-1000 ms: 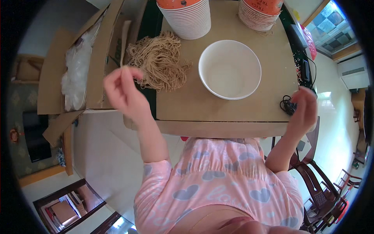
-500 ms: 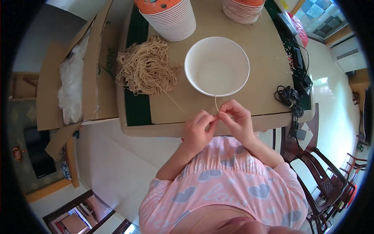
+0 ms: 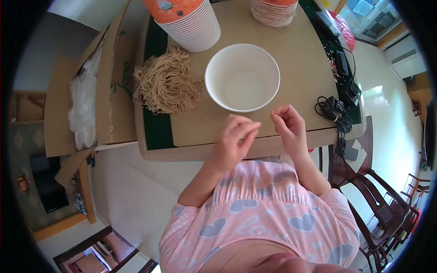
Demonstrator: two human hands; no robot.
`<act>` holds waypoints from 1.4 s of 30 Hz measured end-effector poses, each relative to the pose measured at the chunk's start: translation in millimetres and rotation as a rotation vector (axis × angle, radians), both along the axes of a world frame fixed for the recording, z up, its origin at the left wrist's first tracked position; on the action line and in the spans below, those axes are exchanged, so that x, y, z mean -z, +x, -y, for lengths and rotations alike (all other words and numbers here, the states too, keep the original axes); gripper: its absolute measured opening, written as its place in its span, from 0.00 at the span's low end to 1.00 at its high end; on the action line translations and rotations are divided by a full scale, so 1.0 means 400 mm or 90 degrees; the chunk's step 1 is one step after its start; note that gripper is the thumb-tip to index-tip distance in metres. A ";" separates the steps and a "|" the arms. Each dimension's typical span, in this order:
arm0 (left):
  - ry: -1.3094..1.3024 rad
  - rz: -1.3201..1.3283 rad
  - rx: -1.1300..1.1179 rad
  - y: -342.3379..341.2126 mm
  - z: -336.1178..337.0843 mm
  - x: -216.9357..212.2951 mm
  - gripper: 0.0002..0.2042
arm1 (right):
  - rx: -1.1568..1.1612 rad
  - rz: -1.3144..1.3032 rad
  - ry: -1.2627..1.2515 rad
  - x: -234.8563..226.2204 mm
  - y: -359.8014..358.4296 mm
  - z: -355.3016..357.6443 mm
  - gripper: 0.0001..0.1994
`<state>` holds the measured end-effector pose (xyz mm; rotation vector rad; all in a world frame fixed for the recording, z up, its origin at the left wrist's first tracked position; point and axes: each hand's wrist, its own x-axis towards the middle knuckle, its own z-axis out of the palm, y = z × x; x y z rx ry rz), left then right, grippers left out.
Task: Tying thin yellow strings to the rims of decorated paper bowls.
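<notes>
A white round paper bucket (image 3: 242, 82) stands on the brown board, its open mouth facing up. My right hand (image 3: 291, 127) is just off the bucket's near right rim, thumb and forefinger pinched together; whatever they hold is too small to make out. Left of it, my left hand (image 3: 234, 141) hovers near the table's front edge, fingers pointing right and smeared by motion, so its grip cannot be read. A loose heap of tan string (image 3: 168, 82) lies left of the bucket. One faint strand trails from the heap toward my left hand.
Behind are a tall stack of orange-and-white buckets (image 3: 189, 27) and a second stack (image 3: 273, 13) wound with string. Coiled black cables (image 3: 334, 113) lie at the right edge. An open cardboard box (image 3: 123, 86) with clear plastic stands left; dark wooden chairs (image 3: 378, 204) stand right.
My hands were together at a string by the bucket's near rim. They have parted, the right moving up and right. The string end at the rim no longer shows. The whole view has shifted slightly.
</notes>
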<state>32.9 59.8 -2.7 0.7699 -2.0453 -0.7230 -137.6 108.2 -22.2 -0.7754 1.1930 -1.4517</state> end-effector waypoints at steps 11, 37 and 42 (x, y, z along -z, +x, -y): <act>0.205 0.110 0.001 -0.081 0.001 -0.059 0.11 | 0.049 -0.375 -0.156 -0.008 -0.003 -0.018 0.07; 0.462 0.050 0.012 -0.016 -0.050 -0.006 0.12 | -0.040 -0.182 -0.175 0.041 0.030 -0.056 0.04; 0.437 0.026 0.025 -0.004 -0.050 0.015 0.10 | -0.045 -0.170 -0.161 0.050 0.037 -0.053 0.03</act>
